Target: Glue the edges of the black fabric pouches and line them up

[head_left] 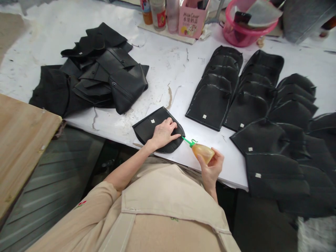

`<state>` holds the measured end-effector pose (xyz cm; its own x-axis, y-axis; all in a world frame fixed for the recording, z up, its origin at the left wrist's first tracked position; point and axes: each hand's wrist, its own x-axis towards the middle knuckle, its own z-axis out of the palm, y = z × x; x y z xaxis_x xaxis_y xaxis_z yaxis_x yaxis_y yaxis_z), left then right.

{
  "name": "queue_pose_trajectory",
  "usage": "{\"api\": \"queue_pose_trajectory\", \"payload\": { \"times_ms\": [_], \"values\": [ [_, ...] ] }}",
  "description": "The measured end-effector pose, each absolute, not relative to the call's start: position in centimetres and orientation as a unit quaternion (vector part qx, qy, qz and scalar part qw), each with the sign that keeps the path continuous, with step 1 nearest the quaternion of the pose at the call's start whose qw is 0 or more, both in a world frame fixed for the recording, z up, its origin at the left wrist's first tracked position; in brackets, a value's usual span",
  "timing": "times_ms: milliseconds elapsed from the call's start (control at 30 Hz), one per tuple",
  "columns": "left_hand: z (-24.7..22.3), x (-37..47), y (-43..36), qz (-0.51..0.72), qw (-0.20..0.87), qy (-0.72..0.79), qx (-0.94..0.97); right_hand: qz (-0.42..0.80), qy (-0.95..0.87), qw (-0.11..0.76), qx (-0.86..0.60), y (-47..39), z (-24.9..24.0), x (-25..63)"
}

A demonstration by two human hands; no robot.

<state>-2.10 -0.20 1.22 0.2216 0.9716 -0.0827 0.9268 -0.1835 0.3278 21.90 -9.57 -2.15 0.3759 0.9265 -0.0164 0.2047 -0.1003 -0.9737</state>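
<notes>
A black leather piece (pixel 147 127) with a small white tag lies at the table's front edge. My left hand (pixel 164 134) rests on it, fingers curled and thumb reaching toward its right edge, holding it down. In my right hand (pixel 213 164) is a soft plastic glue bottle (pixel 204 153) with amber liquid inside, gripped between thumb and fingers. The bottle is tilted, and its green nozzle (pixel 186 140) points left, with its tip at the piece's right edge beside my left thumb. Whether any liquid is coming out is too small to tell.
A loose pile of black leather pieces (pixel 105 77) lies at the left. Overlapping rows of similar pieces (pixel 210 101) cover the right side of the white table (pixel 162 70). Behind stand a pink box (pixel 193 21), bottles and a pink basket (pixel 243 36). A wooden board (pixel 23 140) juts in at left.
</notes>
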Motion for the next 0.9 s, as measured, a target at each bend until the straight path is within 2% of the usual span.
{"api": "queue_pose_trajectory", "payload": {
  "times_ms": [533,900],
  "values": [
    [0.5,-1.9,-0.5,0.068,0.132,0.626,0.766,0.249,-0.515,0.48,-0.665,-10.5,-1.1,21.5],
    [0.2,-1.9,-0.6,0.079,0.133,0.631,0.76,0.281,-0.504,0.479,-0.662,-10.4,-0.5,21.6]
  ]
}}
